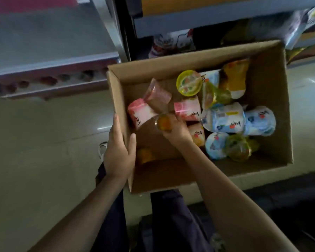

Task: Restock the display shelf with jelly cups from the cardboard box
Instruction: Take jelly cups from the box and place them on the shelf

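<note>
Two hands work at the cardboard box [273,73], which fills the centre and right of the frame on the floor. The left hand [119,151] lies flat with straight fingers along the box's left wall, steadying it. The right hand [175,130] reaches inside, its grip curled round an orange jelly cup [165,122]. Other jelly cups [224,119] lie tumbled across the box bottom, pink, blue and yellow. They look light, with thin plastic walls and film lids, so holding round the body and not pressing the lid seems safest. The display shelf [198,20] stands along the upper frame.
</note>
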A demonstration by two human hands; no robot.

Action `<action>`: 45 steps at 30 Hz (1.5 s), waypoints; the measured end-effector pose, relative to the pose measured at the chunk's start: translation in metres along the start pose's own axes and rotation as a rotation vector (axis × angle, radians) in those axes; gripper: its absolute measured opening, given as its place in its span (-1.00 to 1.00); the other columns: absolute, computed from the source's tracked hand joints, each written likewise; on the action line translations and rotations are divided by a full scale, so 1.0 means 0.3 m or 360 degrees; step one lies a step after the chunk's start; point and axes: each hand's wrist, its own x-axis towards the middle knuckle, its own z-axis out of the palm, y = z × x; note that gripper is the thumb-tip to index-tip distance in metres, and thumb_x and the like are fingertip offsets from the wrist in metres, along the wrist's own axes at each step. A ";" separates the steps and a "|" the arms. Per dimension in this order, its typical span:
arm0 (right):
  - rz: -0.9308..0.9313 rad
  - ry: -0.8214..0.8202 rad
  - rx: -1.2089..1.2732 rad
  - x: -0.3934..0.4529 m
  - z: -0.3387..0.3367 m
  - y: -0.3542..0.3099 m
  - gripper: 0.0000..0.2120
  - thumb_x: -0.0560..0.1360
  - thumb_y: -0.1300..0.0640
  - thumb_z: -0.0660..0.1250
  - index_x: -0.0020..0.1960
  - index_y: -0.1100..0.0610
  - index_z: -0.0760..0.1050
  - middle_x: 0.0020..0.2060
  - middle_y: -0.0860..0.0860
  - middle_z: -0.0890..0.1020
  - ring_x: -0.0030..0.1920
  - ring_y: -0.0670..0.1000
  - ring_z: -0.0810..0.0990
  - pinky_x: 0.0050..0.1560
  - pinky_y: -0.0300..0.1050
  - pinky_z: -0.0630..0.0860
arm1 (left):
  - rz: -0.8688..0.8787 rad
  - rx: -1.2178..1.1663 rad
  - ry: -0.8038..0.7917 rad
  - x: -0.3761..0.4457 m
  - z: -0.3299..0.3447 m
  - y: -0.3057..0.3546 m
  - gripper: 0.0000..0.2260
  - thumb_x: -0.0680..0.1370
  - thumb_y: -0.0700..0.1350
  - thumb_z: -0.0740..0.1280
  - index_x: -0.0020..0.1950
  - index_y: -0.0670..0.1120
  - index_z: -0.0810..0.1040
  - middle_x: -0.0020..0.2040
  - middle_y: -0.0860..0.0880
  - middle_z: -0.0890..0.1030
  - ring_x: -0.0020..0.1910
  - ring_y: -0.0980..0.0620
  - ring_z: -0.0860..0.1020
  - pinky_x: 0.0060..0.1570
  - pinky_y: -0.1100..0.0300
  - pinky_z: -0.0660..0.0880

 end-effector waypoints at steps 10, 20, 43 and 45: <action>-0.0108 0.0042 0.0106 0.040 0.048 0.038 -0.34 0.37 -0.05 0.54 0.40 -0.03 0.39 0.27 0.07 0.50 0.23 0.14 0.48 0.12 -0.08 0.40 | 0.0047 0.0043 0.0101 -0.002 0.016 -0.019 -0.41 0.63 0.09 0.12 0.62 0.02 0.00 0.57 0.09 0.18 0.38 0.24 0.21 0.07 0.23 0.39; 0.0223 0.0056 0.1724 -0.257 -0.145 -0.055 -0.29 0.37 -0.05 0.55 0.44 0.03 0.38 0.12 0.00 0.64 0.13 0.05 0.64 0.00 -0.04 0.63 | -0.0123 -0.0272 -0.0117 -0.007 -0.107 0.059 -0.26 0.47 0.34 0.31 0.57 0.09 0.19 0.53 0.16 0.23 0.53 0.13 0.20 0.46 0.07 0.27; -0.0509 -0.0395 0.1813 -0.219 -0.115 -0.384 -0.58 0.48 0.21 0.45 0.32 0.21 0.53 0.08 0.14 0.68 0.02 0.06 0.65 -0.04 0.00 0.59 | -0.1101 -0.2220 -0.0598 0.168 -0.306 0.109 -0.54 0.55 -0.01 0.32 0.42 -0.13 0.43 0.30 -0.22 0.58 0.21 -0.20 0.60 0.19 -0.12 0.56; -0.0462 -0.0291 0.1682 -0.192 -0.119 -0.380 -0.64 0.45 0.24 0.48 0.24 0.20 0.59 0.03 0.11 0.70 -0.06 0.01 0.65 -0.11 -0.10 0.57 | -0.1143 -0.2091 -0.0458 0.186 -0.309 0.095 -0.51 0.51 -0.05 0.36 0.43 -0.11 0.43 0.28 -0.20 0.60 0.21 -0.19 0.61 0.11 -0.10 0.61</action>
